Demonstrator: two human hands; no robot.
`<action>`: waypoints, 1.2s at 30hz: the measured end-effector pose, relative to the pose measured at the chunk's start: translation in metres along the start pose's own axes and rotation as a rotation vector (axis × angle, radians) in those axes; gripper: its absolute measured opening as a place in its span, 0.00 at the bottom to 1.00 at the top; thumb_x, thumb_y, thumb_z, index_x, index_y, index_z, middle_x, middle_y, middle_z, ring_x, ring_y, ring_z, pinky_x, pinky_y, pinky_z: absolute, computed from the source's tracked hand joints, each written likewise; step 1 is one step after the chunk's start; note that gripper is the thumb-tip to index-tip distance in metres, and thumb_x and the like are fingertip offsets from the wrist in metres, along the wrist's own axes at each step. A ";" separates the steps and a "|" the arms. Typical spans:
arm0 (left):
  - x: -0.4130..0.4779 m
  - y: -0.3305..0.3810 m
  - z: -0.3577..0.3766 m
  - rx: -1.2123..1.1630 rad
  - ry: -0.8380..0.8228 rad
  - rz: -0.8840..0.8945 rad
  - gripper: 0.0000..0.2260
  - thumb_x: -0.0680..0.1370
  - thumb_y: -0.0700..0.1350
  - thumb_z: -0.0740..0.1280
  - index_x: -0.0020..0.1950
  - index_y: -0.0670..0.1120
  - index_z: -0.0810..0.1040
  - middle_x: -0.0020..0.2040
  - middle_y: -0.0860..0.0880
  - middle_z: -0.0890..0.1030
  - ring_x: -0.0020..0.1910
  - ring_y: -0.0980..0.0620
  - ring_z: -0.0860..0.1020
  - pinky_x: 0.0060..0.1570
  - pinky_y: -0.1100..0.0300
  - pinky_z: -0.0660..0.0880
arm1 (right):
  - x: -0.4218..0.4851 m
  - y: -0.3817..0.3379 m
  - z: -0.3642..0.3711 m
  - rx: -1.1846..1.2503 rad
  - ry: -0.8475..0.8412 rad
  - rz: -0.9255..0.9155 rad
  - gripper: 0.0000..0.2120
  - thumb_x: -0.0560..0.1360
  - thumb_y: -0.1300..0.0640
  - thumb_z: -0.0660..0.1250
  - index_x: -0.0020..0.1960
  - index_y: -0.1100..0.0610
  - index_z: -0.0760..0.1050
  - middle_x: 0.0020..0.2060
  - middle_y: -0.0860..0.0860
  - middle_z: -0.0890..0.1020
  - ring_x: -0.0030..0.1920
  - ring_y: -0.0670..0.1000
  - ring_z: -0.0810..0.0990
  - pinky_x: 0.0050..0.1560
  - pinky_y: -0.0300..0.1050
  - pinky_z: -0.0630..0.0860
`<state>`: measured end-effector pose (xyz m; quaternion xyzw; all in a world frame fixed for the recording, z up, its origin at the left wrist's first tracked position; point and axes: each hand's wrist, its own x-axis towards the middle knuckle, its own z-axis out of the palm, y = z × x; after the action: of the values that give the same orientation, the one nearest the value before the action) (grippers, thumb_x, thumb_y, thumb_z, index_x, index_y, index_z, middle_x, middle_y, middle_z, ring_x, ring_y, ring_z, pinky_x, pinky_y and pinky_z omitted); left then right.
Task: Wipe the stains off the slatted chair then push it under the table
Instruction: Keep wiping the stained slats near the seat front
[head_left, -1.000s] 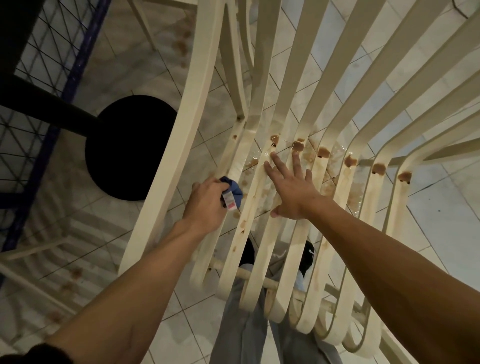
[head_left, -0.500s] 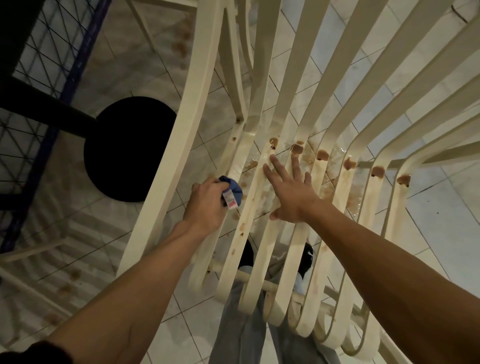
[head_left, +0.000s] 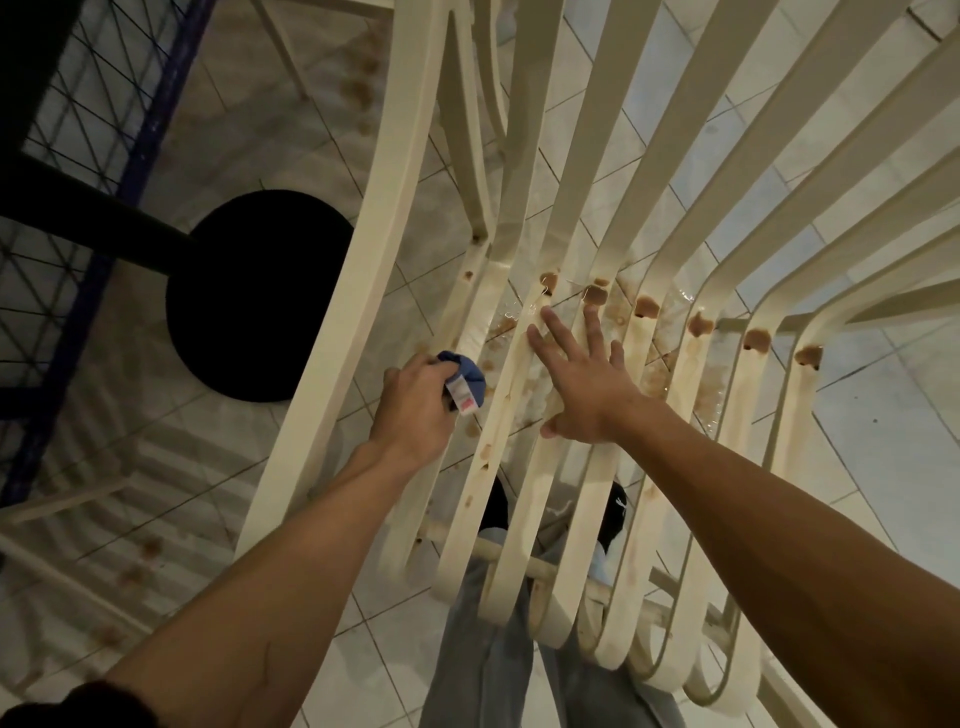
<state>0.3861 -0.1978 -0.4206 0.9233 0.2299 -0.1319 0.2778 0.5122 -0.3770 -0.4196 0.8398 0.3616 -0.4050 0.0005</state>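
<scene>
The cream slatted chair (head_left: 400, 218) fills the middle and right of the head view, seen from above. Brown stains (head_left: 647, 307) dot the bend of its slats and run down them. My left hand (head_left: 415, 410) is closed around a bunched blue cloth (head_left: 470, 382) with a white tag, pressed against the leftmost seat slats. My right hand (head_left: 584, 379) lies flat with fingers spread on the middle slats, just below the stained bend.
A black round table base (head_left: 249, 296) with a dark post stands on the tiled floor to the left. A blue wire-grid rack (head_left: 78, 130) is at far left. My legs and feet (head_left: 493, 649) are below the seat. Wet patches show on the tiles under the slats.
Hardly anything has moved. My left hand with the cloth and my right hand stay at the same places on the slats; the view has shifted only slightly.
</scene>
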 end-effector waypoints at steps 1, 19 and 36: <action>-0.002 -0.001 0.001 0.011 -0.010 -0.006 0.11 0.74 0.36 0.68 0.54 0.47 0.81 0.53 0.45 0.78 0.49 0.42 0.77 0.53 0.49 0.75 | 0.000 0.000 0.000 0.000 -0.001 0.001 0.57 0.70 0.46 0.75 0.79 0.51 0.32 0.76 0.48 0.29 0.72 0.63 0.24 0.72 0.69 0.41; -0.004 -0.008 0.011 0.083 0.002 0.000 0.13 0.73 0.37 0.70 0.56 0.48 0.81 0.54 0.48 0.78 0.49 0.43 0.76 0.50 0.51 0.77 | 0.002 0.001 0.003 0.010 0.017 0.000 0.58 0.69 0.46 0.75 0.79 0.50 0.33 0.76 0.47 0.30 0.72 0.63 0.24 0.73 0.71 0.42; -0.020 -0.004 -0.001 0.074 -0.063 0.046 0.10 0.72 0.33 0.69 0.50 0.45 0.81 0.51 0.45 0.78 0.46 0.42 0.76 0.50 0.51 0.75 | 0.002 0.001 0.003 0.009 0.004 0.009 0.57 0.70 0.46 0.75 0.79 0.50 0.33 0.76 0.48 0.29 0.73 0.63 0.25 0.73 0.70 0.42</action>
<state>0.3667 -0.2009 -0.4141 0.9335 0.1947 -0.1627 0.2534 0.5114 -0.3777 -0.4232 0.8422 0.3561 -0.4048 -0.0022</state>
